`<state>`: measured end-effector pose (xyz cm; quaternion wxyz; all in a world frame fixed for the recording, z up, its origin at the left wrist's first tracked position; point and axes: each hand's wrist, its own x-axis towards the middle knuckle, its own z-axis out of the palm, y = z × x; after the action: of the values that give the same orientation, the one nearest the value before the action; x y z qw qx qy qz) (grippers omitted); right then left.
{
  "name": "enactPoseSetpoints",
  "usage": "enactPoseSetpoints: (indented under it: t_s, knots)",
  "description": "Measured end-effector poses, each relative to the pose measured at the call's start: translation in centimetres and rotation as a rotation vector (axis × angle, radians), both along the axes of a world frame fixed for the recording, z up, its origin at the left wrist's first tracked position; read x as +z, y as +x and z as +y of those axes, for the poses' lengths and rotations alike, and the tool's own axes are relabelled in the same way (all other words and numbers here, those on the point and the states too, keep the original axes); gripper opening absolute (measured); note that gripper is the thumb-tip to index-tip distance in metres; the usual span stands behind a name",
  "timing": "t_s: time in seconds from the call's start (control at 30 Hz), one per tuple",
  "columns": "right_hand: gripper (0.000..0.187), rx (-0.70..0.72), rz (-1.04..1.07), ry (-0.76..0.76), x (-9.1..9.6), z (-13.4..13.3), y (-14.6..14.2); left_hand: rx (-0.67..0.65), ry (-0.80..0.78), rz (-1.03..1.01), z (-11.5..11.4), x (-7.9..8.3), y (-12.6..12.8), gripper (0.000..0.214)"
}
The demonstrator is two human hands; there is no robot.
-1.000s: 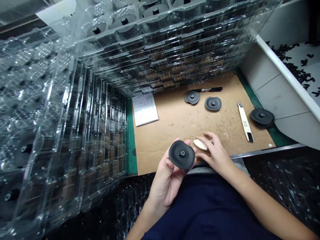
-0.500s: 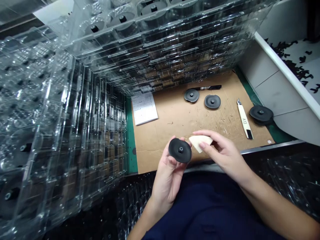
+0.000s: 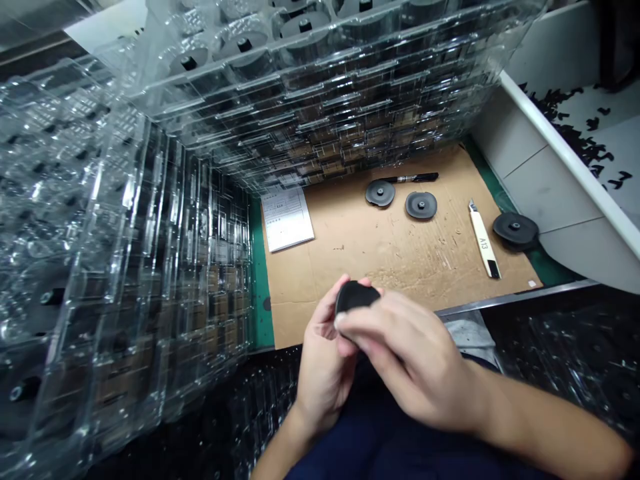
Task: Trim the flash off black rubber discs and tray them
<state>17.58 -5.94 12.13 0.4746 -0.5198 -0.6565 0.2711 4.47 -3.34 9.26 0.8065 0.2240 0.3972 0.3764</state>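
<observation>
My left hand [image 3: 323, 360] grips a black round rubber-like disc [image 3: 356, 297] by its edge, above the front of the cardboard. Across the disc's face lies my right hand [image 3: 415, 353], its fingers bent and closed, covering the disc's centre stud. The cream wedge-shaped sponge seen in the right hand half a second ago is hidden behind its fingers now. Beyond the hands, two similar black discs rest on the cardboard, a left disc [image 3: 380, 193] and a right disc [image 3: 421, 205].
Stacked clear plastic trays [image 3: 320, 100] wall off the back, with more trays [image 3: 165, 253] on the left. On the cardboard [image 3: 345, 227] are a paper slip [image 3: 289, 220], a black pen [image 3: 413, 178] and a cream utility knife [image 3: 484, 241]. Another disc [image 3: 516, 229] sits right, near a white partition [image 3: 555, 180].
My right hand has moved left onto the disc, and the sponge has gone out of sight behind the fingers. My left hand still holds the disc, now tilted.
</observation>
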Motion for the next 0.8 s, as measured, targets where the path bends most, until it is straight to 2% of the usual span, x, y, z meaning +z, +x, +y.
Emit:
enactPoseSetpoints:
  t_s: [0.07, 0.1, 0.17, 0.23, 0.3, 0.37, 0.43, 0.63, 0.8]
  knots:
    - [0.022, 0.065, 0.030, -0.059, 0.2, -0.2, 0.0, 0.012, 0.005, -0.003, 0.0, 0.2, 0.0, 0.058]
    - [0.021, 0.047, 0.033, -0.069, 0.3, -0.2, 0.0, 0.012, 0.003, 0.000, 0.0, 0.2, 0.1, 0.058]
    - [0.021, -0.050, 0.001, -0.016, 0.5, 0.2, -0.1, -0.011, 0.007, 0.006, 0.1, 0.3, 0.3, 0.055]
    - [0.024, -0.085, -0.041, 0.071, 0.6, 0.4, 0.0, -0.046, 0.031, -0.013, 0.1, 0.5, 0.4, 0.055]
    - [0.025, -0.012, -0.053, 0.087, 0.4, 0.1, 0.3, -0.053, 0.049, -0.049, 0.3, 0.7, 0.2, 0.058]
    - [0.024, 0.077, -0.060, 0.031, 0.2, -0.5, 0.9, -0.048, 0.036, -0.073, 0.5, 0.7, 0.0, 0.061]
    - [0.023, 0.097, -0.092, -0.030, 0.0, -1.2, 1.6, -0.039, 0.012, -0.079, 0.6, 0.7, 0.0, 0.060]
    - [0.025, -0.001, -0.160, -0.043, 0.4, -1.6, 2.7, -0.023, 0.036, -0.127, 0.8, 1.0, 0.8, 0.055]
    - [0.024, -0.115, -0.188, -0.049, 0.5, -1.3, 2.7, 0.017, 0.072, -0.103, 0.6, 1.5, 0.3, 0.051]
